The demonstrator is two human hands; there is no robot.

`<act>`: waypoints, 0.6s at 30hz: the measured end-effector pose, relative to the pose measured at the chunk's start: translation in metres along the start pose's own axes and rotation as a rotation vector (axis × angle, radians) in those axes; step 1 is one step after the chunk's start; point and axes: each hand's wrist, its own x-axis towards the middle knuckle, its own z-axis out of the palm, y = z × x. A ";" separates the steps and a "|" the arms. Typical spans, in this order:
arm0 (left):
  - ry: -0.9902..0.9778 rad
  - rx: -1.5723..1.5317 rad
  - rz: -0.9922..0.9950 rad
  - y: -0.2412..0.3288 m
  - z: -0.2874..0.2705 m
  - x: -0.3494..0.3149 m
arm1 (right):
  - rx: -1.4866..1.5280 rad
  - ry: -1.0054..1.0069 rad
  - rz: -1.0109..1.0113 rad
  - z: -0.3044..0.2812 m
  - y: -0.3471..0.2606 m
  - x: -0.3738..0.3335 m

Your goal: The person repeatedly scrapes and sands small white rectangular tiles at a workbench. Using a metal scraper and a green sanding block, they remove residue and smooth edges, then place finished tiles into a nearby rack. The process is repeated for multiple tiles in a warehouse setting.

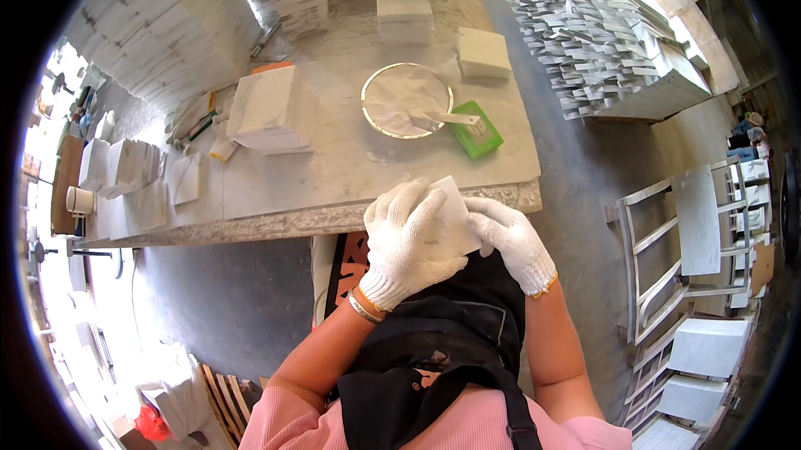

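Note:
A white square stone tile (451, 226) with faint grey marks is held tilted in front of my body, at the near edge of the table. My left hand (404, 243), in a white knit glove, wraps over the tile's left side with its fingers across the top. On the other side my gloved right hand (512, 241) grips the right edge between thumb and fingers. Beyond the hands stands a round bowl (365, 109) of white powder or paste. A scraper with a pale handle (455, 118) rests over its rim, above a green block (479, 144).
A stack of white tiles (265, 112) stands left of the bowl; smaller stacks (404, 14) (484, 53) stand beyond it. The stone-topped table (334, 179) ends in a rough front edge. To the right are a piled pallet of stone strips (584, 41) and a metal rack (647, 241).

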 end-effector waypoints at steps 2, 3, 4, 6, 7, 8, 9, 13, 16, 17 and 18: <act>0.017 -0.012 -0.023 -0.005 -0.001 -0.002 | 0.031 -0.047 0.090 -0.004 0.002 -0.014; 0.010 -0.028 -0.045 -0.007 -0.003 -0.002 | 0.047 -0.069 0.135 -0.006 0.003 -0.022; 0.004 -0.044 -0.067 -0.009 -0.004 -0.002 | 0.047 -0.084 0.148 -0.007 0.004 -0.028; 0.010 -0.187 -0.129 -0.015 -0.004 -0.006 | 0.123 -0.040 0.118 -0.009 0.015 -0.037; 0.013 -0.258 -0.161 -0.017 -0.004 -0.007 | 0.161 -0.019 0.104 -0.008 0.017 -0.038; -0.031 -0.331 -0.224 -0.016 -0.006 -0.006 | 0.186 -0.003 0.087 -0.006 0.009 -0.041; -0.076 -0.405 -0.287 -0.013 -0.009 -0.006 | 0.207 0.018 0.007 -0.001 0.010 -0.039; -0.150 -0.541 -0.369 -0.005 -0.011 -0.005 | 0.209 0.041 -0.198 0.014 0.006 -0.034; -0.133 -0.520 -0.300 -0.008 -0.009 -0.008 | -0.006 0.043 -0.285 0.021 -0.002 -0.033; -0.131 -0.530 -0.312 -0.009 -0.009 -0.009 | -0.080 0.021 -0.317 0.021 -0.003 -0.031; -0.128 -0.539 -0.324 -0.009 -0.008 -0.009 | -0.155 -0.002 -0.350 0.022 -0.004 -0.030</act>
